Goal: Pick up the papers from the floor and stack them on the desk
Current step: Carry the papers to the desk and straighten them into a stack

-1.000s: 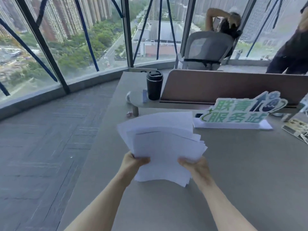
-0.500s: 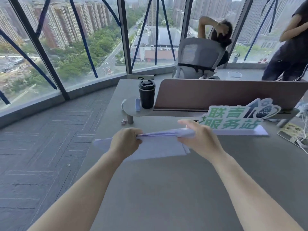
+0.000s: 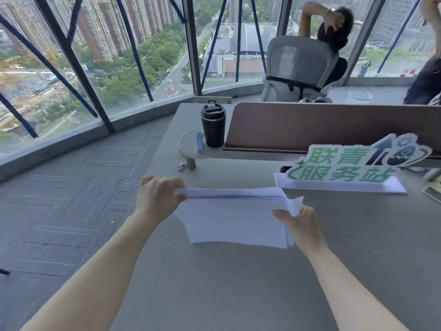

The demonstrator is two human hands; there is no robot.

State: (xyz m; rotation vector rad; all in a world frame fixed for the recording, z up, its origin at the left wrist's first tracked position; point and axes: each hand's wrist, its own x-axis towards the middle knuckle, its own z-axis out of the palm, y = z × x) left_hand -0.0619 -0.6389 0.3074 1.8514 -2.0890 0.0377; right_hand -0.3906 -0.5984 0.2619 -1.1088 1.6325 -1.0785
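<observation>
A bundle of white papers is held over the grey desk, near its left side. My left hand grips the bundle's far left corner. My right hand grips its right side, where a few sheet corners stick out crumpled. The sheets hang roughly level, their far edge raised and their near edge drooping toward the desk. Whether the near edge touches the desk I cannot tell.
A green-and-white sign stands just behind the papers on the right. A black travel cup sits on a small raised shelf beside a brown divider. Beyond it are an office chair and two people. Carpet floor lies left.
The papers went from upright and fanned toward me to held flat, then lowered a little nearer the desk. My right hand moved from over the bundle to its right side.
</observation>
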